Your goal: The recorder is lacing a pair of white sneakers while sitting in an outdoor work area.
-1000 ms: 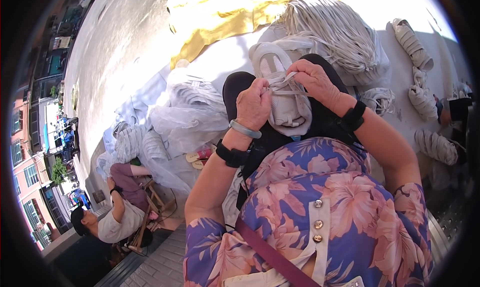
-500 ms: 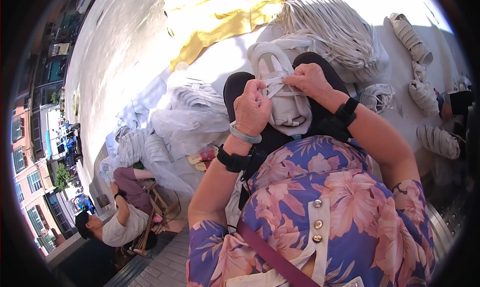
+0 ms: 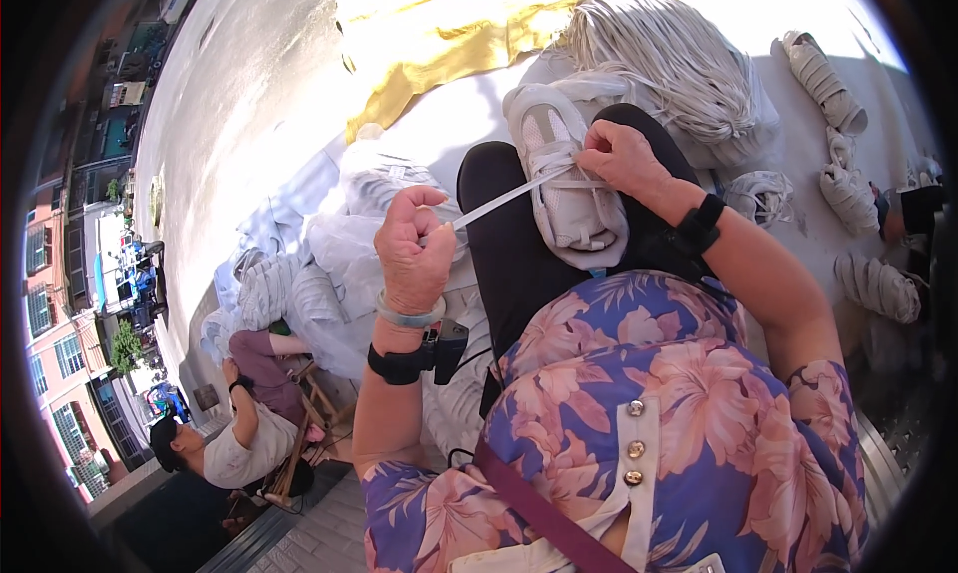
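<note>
A white sneaker [image 3: 564, 179] lies on my lap over black trousers, toe pointing away from me. My right hand [image 3: 621, 159] pinches the lacing at the shoe's upper. My left hand [image 3: 411, 249] is closed on a flat white shoelace [image 3: 504, 200] and holds it pulled taut out to the left of the shoe. Both wrists carry black bands; the left also has a pale bracelet.
A big bundle of white laces [image 3: 669, 59] lies beyond the shoe, smaller lace bundles [image 3: 848, 189] to the right. Yellow cloth [image 3: 449, 34] is spread further back. Clear plastic bags [image 3: 329, 264] pile at my left. A seated person [image 3: 244, 423] bends at lower left.
My left hand has moved away from the shoe to the left, drawing the lace out taut. My right hand stays at the shoe's lacing.
</note>
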The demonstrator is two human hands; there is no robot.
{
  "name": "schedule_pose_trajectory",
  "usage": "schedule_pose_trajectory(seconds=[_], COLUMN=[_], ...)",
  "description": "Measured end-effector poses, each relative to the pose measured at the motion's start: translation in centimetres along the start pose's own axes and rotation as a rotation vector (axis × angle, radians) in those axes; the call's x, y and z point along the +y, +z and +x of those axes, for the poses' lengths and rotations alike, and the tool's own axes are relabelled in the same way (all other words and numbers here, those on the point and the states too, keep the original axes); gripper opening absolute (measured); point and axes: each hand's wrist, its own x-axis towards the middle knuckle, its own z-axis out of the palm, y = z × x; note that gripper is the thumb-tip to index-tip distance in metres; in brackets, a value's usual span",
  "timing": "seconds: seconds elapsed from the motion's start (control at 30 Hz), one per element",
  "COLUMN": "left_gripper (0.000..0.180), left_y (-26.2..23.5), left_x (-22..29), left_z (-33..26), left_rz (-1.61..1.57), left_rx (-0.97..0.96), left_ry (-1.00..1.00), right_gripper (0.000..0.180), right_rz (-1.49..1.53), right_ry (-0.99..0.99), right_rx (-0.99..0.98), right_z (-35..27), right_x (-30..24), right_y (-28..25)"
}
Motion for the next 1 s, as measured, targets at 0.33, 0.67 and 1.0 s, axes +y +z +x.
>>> schedule_pose_trajectory(seconds=[0.33,0.67,1.0], left_gripper=[0.024,0.016,0.009], left_y=[-1.0,-0.3,-2.9], left_x=[-1.8,-1.9,-4.6], left_z=[-1.1,0.1,-2.7], left_rz=[-0.066,0.516,0.901], left_rx=[-0.054,-0.128,-0.208], left_ry=[-0.093,0.381,0.296], right_gripper=[0.019,0.019,0.007], right_rz=[-0.277,-0.416,-0.437], right_ry=[-0.323,-0.504,-0.543], right_rx=[-0.156,0.120,0.059], right_z=[-4.4,-4.2,-3.7], right_x=[-0.1,1.2,2.9], right_y=[-3.9,-6.8,-6.7])
